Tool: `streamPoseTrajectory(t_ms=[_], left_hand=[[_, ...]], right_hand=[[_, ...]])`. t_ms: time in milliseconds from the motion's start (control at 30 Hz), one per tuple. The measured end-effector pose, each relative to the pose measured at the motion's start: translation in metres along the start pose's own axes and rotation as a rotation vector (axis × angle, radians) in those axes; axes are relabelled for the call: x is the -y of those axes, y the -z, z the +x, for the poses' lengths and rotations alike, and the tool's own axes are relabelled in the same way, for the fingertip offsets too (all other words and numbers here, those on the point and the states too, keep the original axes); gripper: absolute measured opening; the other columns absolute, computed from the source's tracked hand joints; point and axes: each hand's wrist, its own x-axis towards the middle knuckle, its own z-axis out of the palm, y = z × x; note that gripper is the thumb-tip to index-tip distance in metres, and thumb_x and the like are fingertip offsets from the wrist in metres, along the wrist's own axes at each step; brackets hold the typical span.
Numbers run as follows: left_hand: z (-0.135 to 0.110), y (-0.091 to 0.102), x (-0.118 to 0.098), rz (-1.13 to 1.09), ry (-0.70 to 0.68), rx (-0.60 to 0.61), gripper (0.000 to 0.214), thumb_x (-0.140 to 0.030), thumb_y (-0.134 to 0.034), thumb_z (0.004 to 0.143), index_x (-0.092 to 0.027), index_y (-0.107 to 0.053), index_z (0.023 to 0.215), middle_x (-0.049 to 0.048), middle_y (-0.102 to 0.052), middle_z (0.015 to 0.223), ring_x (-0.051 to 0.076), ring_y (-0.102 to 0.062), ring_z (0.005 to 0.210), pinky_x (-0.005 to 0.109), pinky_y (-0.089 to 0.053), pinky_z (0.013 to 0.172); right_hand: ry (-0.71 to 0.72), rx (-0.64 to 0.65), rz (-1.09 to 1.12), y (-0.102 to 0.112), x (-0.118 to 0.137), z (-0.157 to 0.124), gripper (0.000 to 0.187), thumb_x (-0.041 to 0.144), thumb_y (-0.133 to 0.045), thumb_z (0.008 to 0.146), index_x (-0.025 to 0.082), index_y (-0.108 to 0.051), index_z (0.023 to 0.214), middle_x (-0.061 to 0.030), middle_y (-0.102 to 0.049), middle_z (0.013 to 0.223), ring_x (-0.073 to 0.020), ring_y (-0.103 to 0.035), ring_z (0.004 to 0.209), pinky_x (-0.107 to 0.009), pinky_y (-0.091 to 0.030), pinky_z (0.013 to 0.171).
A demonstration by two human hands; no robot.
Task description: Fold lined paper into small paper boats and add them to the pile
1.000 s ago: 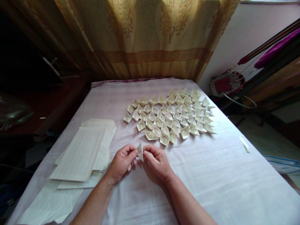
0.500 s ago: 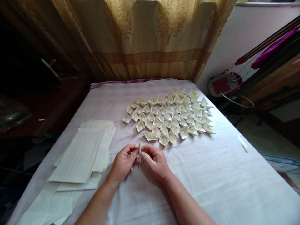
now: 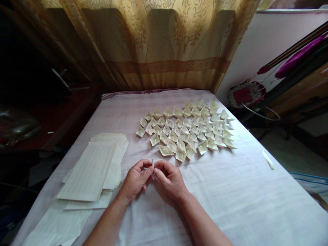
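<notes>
Both my hands meet over the white cloth of the table. My left hand and my right hand each pinch one side of a small folded paper piece, which I see edge-on as a thin upright sliver. Just beyond my fingers lies a spread of several finished cream paper boats, set in rows. The nearest boat lies a short way past my right fingertips.
A stack of lined paper sheets lies at the left of the table, with more sheets under it toward the front edge. A gold patterned curtain hangs behind. A paper scrap sits at the right edge. Dark furniture stands left.
The folded piece turned from showing its flat triangular face to edge-on between my fingers. Both hands stayed in place, pinched on it.
</notes>
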Motion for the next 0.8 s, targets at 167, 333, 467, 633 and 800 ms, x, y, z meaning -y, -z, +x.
streamPoseTrajectory(t_ms=[167,333,467,633,800], left_hand=[[-0.001,0.007,-0.006,-0.062,0.074,0.087,0.053,-0.054,-0.081,0.064,-0.015,-0.06,0.092,-0.0034,-0.06,0.066,0.004,-0.046,0.045,0.013,-0.036,0.038],[-0.002,0.006,-0.01,-0.067,0.099,0.066,0.052,-0.052,-0.081,0.062,-0.015,-0.06,0.091,-0.0019,-0.063,0.071,0.007,-0.052,0.05,0.015,-0.042,0.041],[-0.001,0.004,-0.005,0.004,0.087,0.042,0.053,-0.056,-0.076,0.066,-0.015,-0.061,0.096,-0.0019,-0.064,0.069,0.006,-0.048,0.042,0.018,-0.044,0.04],[-0.001,0.001,0.002,0.166,0.006,0.007,0.051,-0.056,-0.065,0.074,-0.015,-0.065,0.104,-0.0016,-0.064,0.061,0.007,-0.047,0.037,0.017,-0.037,0.036],[-0.003,0.003,0.007,0.529,-0.304,-0.107,0.029,-0.038,-0.058,0.085,-0.02,-0.073,0.101,0.0024,-0.073,0.072,0.016,-0.066,0.058,0.024,-0.052,0.056]], right_hand=[[0.028,0.044,-0.01,0.002,0.0,0.001,0.015,0.029,-0.061,0.084,0.018,-0.067,0.09,0.001,-0.067,0.073,-0.0095,-0.055,0.061,-0.02,-0.043,0.058],[0.045,0.028,-0.058,0.001,0.0,0.001,0.016,0.029,-0.059,0.084,0.018,-0.068,0.091,0.0001,-0.068,0.074,-0.0103,-0.056,0.061,-0.021,-0.044,0.059],[0.059,0.009,-0.107,0.0,0.001,-0.001,0.016,0.027,-0.056,0.085,0.018,-0.069,0.091,-0.0009,-0.07,0.076,-0.0114,-0.059,0.063,-0.021,-0.045,0.061],[0.116,-0.058,-0.265,0.002,0.001,-0.002,0.018,0.025,-0.053,0.086,0.019,-0.069,0.091,-0.0013,-0.07,0.073,-0.0115,-0.06,0.059,-0.021,-0.043,0.058],[0.222,-0.111,-0.453,0.003,-0.007,-0.001,0.023,0.02,-0.048,0.087,0.018,-0.069,0.094,-0.0045,-0.073,0.073,-0.0145,-0.066,0.063,-0.022,-0.045,0.063]])
